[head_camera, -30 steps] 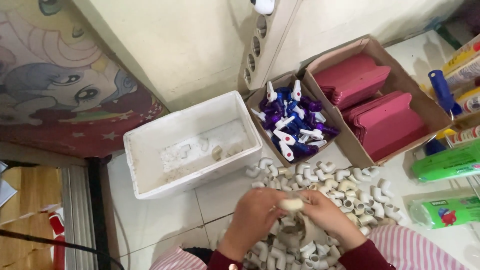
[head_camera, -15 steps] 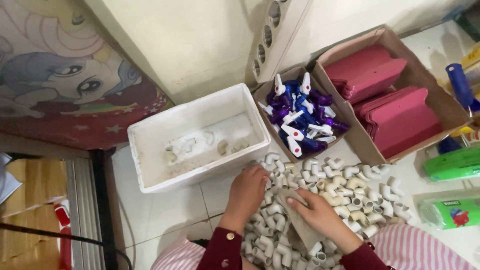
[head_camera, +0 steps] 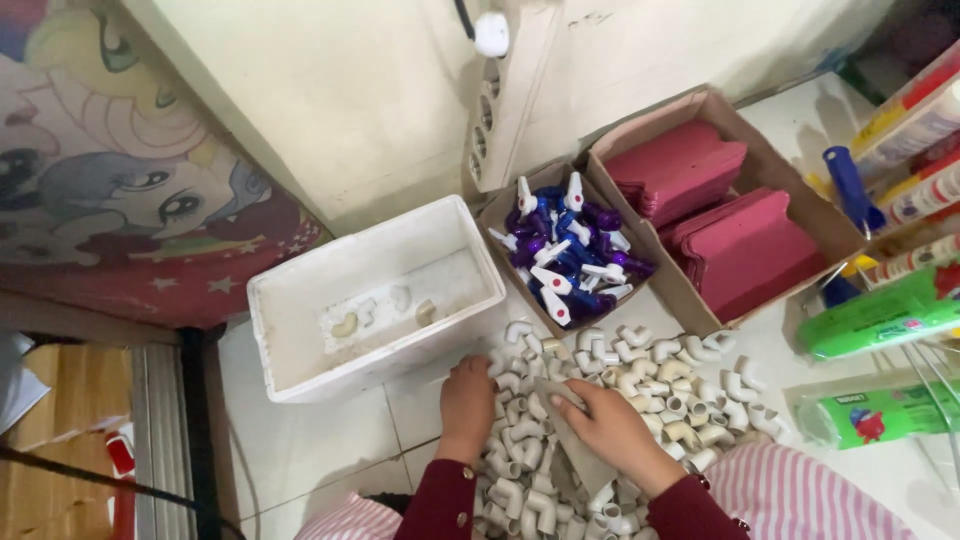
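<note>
Smooth, faintly glossy plastic pipe elbows (head_camera: pixel 620 385); matt, grainy foam box (head_camera: pixel 375 300); dull brown cardboard boxes (head_camera: pixel 720 190); shiny plastic taps (head_camera: pixel 570 250); glossy tiled floor (head_camera: pixel 300 450).

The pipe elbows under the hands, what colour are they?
The pipe elbows are off-white, seen in the head view.

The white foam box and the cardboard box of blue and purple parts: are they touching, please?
Touching. In the head view the white foam box's right corner meets the left wall of the cardboard box with no floor visible between them.
</note>
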